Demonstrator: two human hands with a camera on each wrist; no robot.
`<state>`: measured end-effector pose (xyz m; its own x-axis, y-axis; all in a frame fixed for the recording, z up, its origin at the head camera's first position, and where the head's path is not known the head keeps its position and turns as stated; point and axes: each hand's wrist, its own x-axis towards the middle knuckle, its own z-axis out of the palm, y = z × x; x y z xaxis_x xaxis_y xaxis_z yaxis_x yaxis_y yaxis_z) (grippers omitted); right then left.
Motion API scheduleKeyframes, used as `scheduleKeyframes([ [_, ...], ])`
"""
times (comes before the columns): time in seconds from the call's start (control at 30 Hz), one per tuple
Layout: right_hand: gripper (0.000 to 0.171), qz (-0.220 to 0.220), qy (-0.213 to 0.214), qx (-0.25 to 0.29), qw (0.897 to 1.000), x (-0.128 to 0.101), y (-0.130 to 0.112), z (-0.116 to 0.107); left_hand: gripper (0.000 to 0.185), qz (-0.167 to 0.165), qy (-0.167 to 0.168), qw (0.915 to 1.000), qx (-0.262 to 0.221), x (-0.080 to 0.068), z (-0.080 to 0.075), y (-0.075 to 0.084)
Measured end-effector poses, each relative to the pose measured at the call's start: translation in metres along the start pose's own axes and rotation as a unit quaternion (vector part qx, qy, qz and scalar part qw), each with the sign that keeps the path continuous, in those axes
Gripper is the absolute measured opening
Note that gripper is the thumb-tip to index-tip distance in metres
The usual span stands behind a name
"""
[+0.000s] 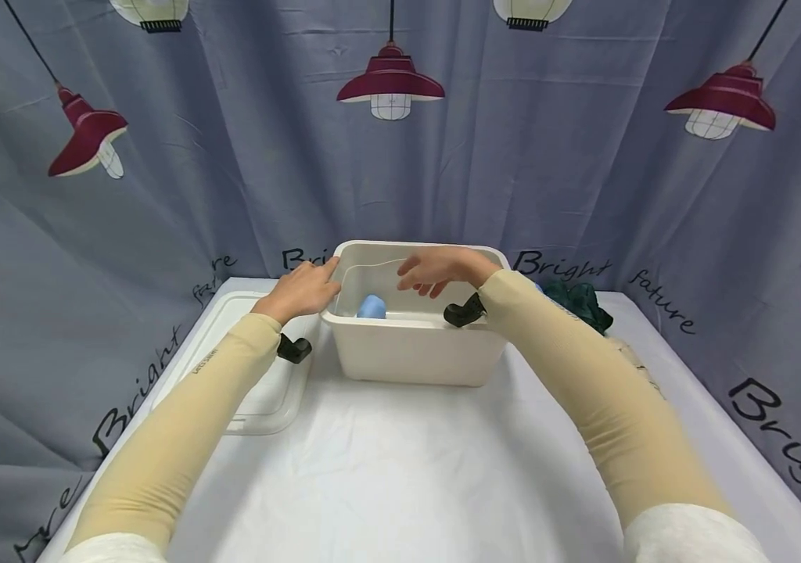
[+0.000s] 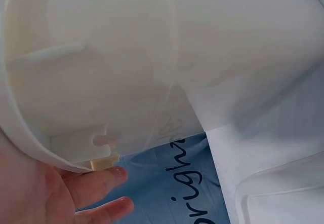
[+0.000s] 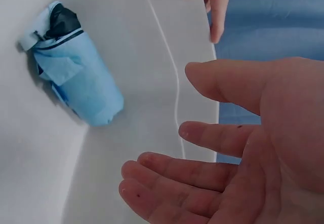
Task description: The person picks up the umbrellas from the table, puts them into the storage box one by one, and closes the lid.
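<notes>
A white storage bin [image 1: 411,352] stands on the table's far part. At its left rim, my left hand [image 1: 305,289] holds on, with the thumb on the inner side and fingers under the outer lip in the left wrist view. My right hand [image 1: 443,270] hovers over the bin's opening, fingers spread and loosely bent, nothing in it. Inside the bin, against a wall, lies a light blue rolled fabric bundle [image 3: 81,77] with a dark end [image 3: 63,21]. It is to the left of my right hand in the head view, which shows only its rounded end.
A white lid [image 1: 260,407] lies flat to the left of the bin, partly under my left forearm. Dark green crumpled fabric [image 1: 580,305] sits to the right, behind my right forearm. A patterned beige item [image 1: 629,352] pokes out there. A grey-blue curtain [image 1: 267,141] hangs behind the table.
</notes>
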<state>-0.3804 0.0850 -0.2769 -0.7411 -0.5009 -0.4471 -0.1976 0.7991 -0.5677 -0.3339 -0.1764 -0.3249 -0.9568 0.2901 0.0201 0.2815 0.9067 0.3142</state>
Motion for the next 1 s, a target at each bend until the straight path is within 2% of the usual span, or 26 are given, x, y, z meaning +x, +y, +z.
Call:
scheduleKeyframes([
  [0.2, 0.062, 0.014, 0.018, -0.03, 0.999, -0.024, 0.006, -0.007, 0.066, 0.0, -0.005, 0.9996, 0.027, 0.0, -0.005, -0.001],
  [0.5, 0.062, 0.011, 0.022, -0.065, 0.998, -0.053, 0.025, -0.016, 0.066, -0.007, -0.021, 0.9993, 0.029, -0.001, -0.004, -0.001],
  [0.77, 0.063, -0.004, 0.062, -0.065, 0.996, -0.078, 0.047, -0.022, 0.067, -0.009, -0.023, 0.9995, 0.02, -0.003, -0.005, 0.0],
  [1.0, 0.063, 0.004, 0.1, -0.064, 0.993, -0.098, 0.062, -0.024, 0.069, -0.017, -0.025, 0.9995, -0.002, -0.005, -0.004, 0.0],
])
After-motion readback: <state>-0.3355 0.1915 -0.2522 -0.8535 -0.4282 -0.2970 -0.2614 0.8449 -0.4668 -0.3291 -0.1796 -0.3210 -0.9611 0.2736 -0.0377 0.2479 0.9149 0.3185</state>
